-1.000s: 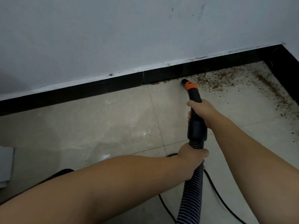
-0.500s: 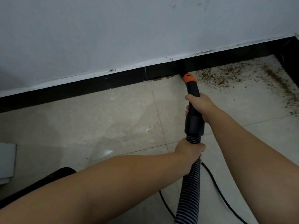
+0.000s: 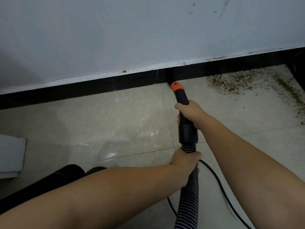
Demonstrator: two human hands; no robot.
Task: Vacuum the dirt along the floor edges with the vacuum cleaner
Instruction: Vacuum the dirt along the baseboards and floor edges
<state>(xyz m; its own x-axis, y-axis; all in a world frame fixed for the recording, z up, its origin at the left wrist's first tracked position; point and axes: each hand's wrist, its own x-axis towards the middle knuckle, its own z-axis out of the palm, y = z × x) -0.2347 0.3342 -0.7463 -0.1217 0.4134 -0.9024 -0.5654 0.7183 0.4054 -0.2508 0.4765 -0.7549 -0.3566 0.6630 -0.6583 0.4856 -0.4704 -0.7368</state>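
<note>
The vacuum's black wand [image 3: 183, 100] with an orange collar [image 3: 177, 86] points at the black skirting [image 3: 99, 86], its tip touching the floor edge. My right hand [image 3: 192, 114] grips the wand just above its thick black cuff [image 3: 188, 133]. My left hand [image 3: 185, 160] holds the ribbed grey hose [image 3: 188, 204] right below the cuff. Brown dirt [image 3: 231, 83] lies scattered on the pale floor tiles to the right of the nozzle, running toward the corner on the right.
A black power cord [image 3: 221, 187] trails over the tiles [image 3: 99, 126] beside the hose. A dark rounded object [image 3: 66, 172] shows under my left forearm. A pale grey object [image 3: 9, 156] sits at the left edge. A white wall rises above the skirting.
The nozzle has moved left and forward along the skirting, away from the dirt patch, and now touches the wall base. Both hands kept their grips.
</note>
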